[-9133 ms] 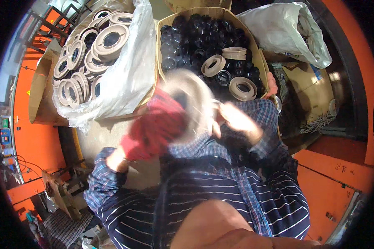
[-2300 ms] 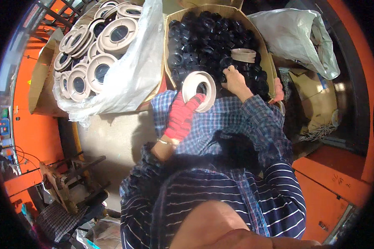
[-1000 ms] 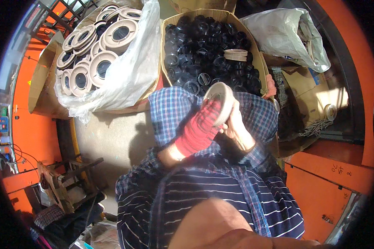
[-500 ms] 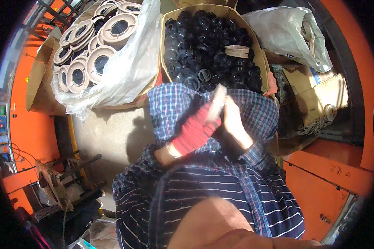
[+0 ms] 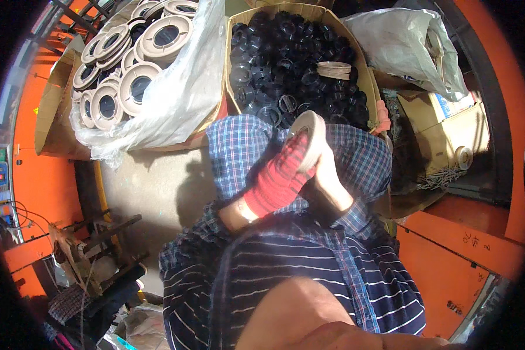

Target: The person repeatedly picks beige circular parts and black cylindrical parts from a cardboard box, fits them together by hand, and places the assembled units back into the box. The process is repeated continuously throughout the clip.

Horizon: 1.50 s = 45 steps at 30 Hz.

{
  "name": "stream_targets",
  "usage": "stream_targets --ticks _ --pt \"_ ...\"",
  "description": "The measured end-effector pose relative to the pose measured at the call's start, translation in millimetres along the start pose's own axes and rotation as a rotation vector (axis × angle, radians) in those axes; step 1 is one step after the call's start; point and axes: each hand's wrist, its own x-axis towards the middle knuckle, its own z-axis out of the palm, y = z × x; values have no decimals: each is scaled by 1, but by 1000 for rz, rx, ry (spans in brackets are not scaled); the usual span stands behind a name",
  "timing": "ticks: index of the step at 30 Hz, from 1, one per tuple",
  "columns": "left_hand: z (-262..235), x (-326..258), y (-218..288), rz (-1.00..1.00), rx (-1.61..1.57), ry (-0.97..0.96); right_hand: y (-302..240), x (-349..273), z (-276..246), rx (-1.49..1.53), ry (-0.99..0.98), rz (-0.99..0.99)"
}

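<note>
Between my two hands, above my lap, stands a beige plastic ring (image 5: 315, 137), tilted almost on edge. My left hand (image 5: 279, 182), in a red striped knit glove, grips it from the left, with fingers against its inner face. Bare, my right hand (image 5: 329, 175) presses on its outer side; most of its fingers are hidden behind the ring. Just beyond, a cardboard box (image 5: 364, 79) holds many black round plastic caps (image 5: 286, 64). A few beige rings (image 5: 333, 70) lie stacked on those caps.
At the left, a carton lined with a clear plastic bag (image 5: 178, 105) holds beige rings with black centres (image 5: 140, 88). A whitish bag (image 5: 391, 46) and an open carton (image 5: 449, 131) stand at the right. A wooden-and-metal stand (image 5: 87, 256) is at lower left, near orange panels (image 5: 46, 192).
The ring has turned so that more of its face shows, and it sits slightly further right. My gloved left hand has turned with it; both hands still hold it.
</note>
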Motion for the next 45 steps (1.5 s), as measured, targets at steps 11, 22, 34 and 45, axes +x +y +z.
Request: stream_targets --ticks 11,22,34,45 --pt "-134 32 24 781 516 -398 -45 61 -55 -206 -985 395" --pt "-138 91 -56 360 109 81 -24 337 -161 -1705 135 -659" --pt "21 88 -63 -674 -1422 110 -64 158 -76 -425 -238 -72" --pt "3 29 -61 -709 -1519 353 -21 196 -121 -1832 -52 6"
